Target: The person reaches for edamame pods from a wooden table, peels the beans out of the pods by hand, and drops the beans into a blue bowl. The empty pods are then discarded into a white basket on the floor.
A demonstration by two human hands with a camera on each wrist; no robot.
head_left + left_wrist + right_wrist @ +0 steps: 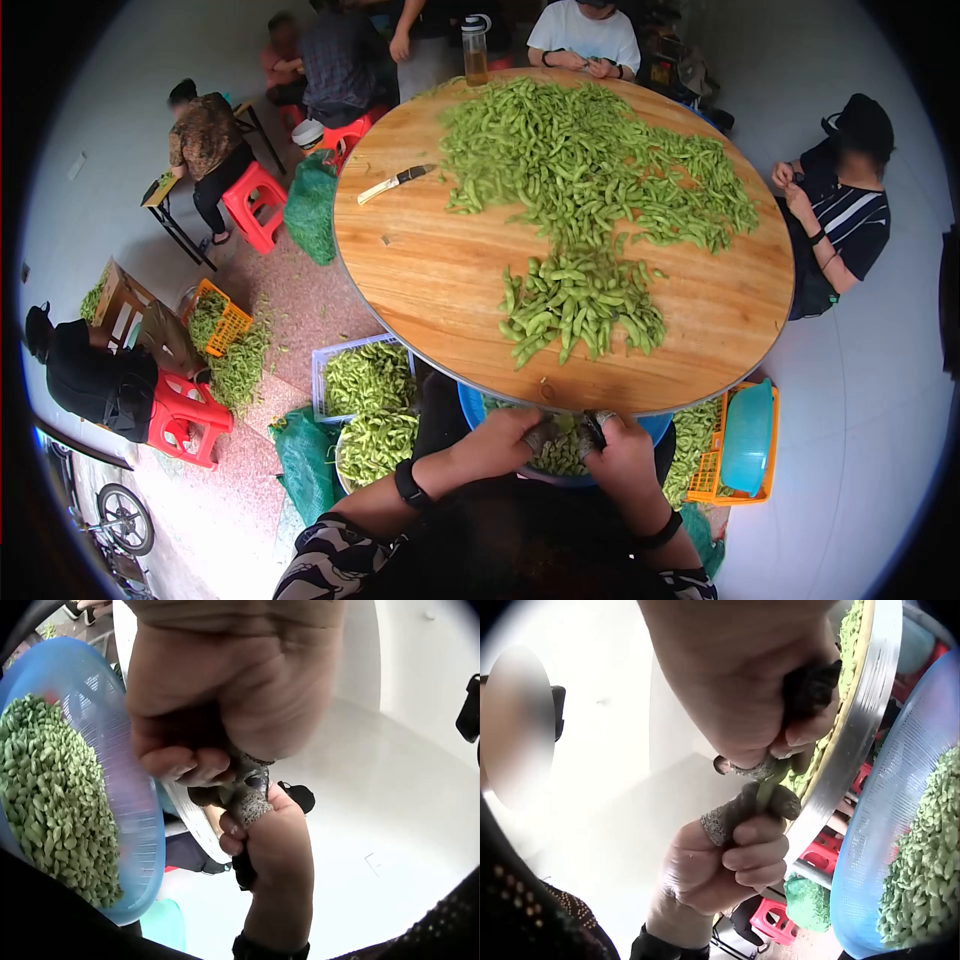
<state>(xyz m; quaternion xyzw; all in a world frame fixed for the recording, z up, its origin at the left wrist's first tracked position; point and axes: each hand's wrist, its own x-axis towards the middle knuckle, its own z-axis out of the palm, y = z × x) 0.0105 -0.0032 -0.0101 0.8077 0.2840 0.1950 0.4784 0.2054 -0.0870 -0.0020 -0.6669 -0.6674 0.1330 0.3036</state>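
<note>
Over the blue basket [142, 847], both hands meet at one green pod [766, 792]. My left hand [500, 440] [731, 866] pinches it between thumb and forefinger, which wear grey speckled covers. At its other end my right hand [625, 462] [279, 851] grips with covered fingertips, other fingers curled; a black thing [810, 690] lies against that hand's palm. Shelled green beans [56, 802] fill much of the basket. On the round table [430, 290] lies a heap of pods [580, 150] with a smaller pile [580, 305] nearer me.
A knife [395, 184] and a bottle [474, 55] stand or lie on the table. Crates of pods [365, 380] are at lower left, an orange crate [768, 450] at right. Several people sit around on the sides, some on red stools [255, 205].
</note>
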